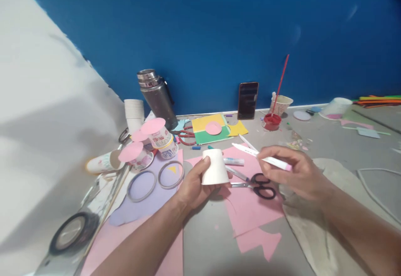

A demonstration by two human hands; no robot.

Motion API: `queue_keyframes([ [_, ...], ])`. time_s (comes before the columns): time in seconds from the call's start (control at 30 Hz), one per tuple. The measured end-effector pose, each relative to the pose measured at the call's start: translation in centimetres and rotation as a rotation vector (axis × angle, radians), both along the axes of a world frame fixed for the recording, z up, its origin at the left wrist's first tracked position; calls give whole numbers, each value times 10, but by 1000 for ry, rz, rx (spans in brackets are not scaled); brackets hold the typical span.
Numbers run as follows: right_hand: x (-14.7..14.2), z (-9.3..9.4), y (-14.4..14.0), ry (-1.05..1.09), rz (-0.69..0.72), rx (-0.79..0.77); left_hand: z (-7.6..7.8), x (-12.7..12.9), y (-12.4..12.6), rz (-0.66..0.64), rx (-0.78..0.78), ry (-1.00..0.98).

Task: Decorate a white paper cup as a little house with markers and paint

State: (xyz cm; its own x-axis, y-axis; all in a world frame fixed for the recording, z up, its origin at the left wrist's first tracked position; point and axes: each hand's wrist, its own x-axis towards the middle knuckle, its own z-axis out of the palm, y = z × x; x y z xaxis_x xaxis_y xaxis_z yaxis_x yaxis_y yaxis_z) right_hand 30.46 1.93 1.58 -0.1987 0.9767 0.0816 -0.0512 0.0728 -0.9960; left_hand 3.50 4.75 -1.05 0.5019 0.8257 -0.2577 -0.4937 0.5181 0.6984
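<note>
Counted up: two hands, one left hand (194, 184) and one right hand (293, 171), holding one plain white paper cup (215, 168) and one white marker (277, 163). Four pink paper discs (213, 128), three on patterned cups (163, 139) and one on yellow-and-green card (213, 140). At least four patterned cups cluster at left; one more cup (105, 164) lies sideways. One upturned cup (336, 108) at far right. One stack of white cups (134, 115), its number unclear. Two grey rings (138, 200). One pair of black-handled scissors (265, 192) between the hands. One vacuum flask (156, 98), one phone (248, 101), one red pot (271, 122). The bundled coloured sticks (380, 100) cannot be counted.
</note>
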Motion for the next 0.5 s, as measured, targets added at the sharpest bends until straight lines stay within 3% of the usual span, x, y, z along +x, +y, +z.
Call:
queue_keyframes([
  [0.13, -12, -6, -5, 92, -92, 75, 0, 2, 0, 0, -38, -23],
  [0.5, -27, 1, -23, -229, -180, 481, 1, 11, -4, 15, -112, -16],
])
